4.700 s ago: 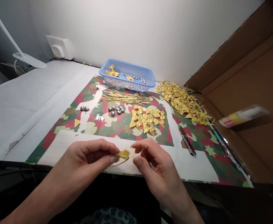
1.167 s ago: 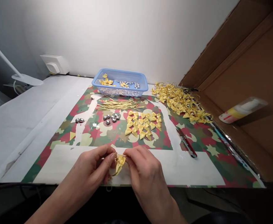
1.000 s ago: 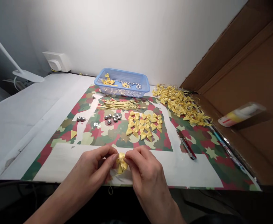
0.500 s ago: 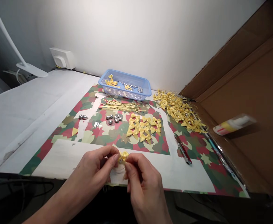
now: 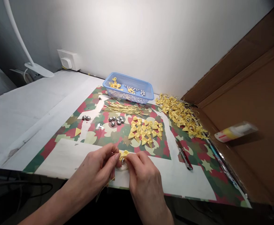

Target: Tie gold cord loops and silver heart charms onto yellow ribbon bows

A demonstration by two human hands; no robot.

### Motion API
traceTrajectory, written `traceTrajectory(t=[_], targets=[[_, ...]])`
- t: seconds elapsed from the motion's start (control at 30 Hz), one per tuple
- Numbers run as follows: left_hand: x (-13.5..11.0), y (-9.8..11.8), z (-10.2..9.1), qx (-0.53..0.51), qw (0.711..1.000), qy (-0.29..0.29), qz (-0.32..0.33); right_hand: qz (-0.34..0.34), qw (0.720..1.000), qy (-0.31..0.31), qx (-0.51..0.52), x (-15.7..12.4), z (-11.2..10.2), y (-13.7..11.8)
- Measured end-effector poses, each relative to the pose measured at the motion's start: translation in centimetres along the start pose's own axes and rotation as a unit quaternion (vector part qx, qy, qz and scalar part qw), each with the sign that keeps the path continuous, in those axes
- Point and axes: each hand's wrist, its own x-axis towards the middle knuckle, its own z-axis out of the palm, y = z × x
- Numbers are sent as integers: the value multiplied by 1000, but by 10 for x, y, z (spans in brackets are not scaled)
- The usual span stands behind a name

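Note:
Near the table's front edge, a yellow ribbon bow [image 5: 124,153] is held between my two hands. A silver bell-like bead [image 5: 123,160] sits just below its middle. My left hand [image 5: 101,165] pinches the bow's left side, and a thin yellow cord [image 5: 101,190] hangs down beneath these fingers. My right hand [image 5: 143,175] has thumb and forefinger closed at the bow's right side. The fingertips partly cover the bow. Beyond my hands, several yellow bows [image 5: 146,129] lie in rows, with several silver beads [image 5: 116,120] to their left.
A bundle of yellow cords [image 5: 124,108] lies before a blue basket [image 5: 129,78] holding bows and beads. Finished-looking bows with cords form a pile [image 5: 179,112] at right. A red-handled cutter [image 5: 184,154] lies right of my hands. A cardboard wall [image 5: 251,87] and bottle [image 5: 235,131] bound the right.
The silver bead now shows more clearly under the bow, and the cord hangs below my left hand. My right fingers have shifted slightly. The whole view has moved a little.

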Motion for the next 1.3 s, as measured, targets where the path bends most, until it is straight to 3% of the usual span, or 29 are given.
traceTrajectory(t=[0.47, 0.9, 1.1, 1.3], targets=[[5, -1, -2, -1, 1000, -30, -5, -7, 996, 67, 64, 2, 17, -7], [7, -4, -2, -65, 998, 3, 14, -39, 998, 24, 42, 2, 14, -1], [10, -8, -1, -57, 998, 1, 19, -42, 997, 50, 48, 0, 19, -1], [7, -8, 0, -56, 998, 2, 26, 17, 990, 51, 132, 6, 16, -15]])
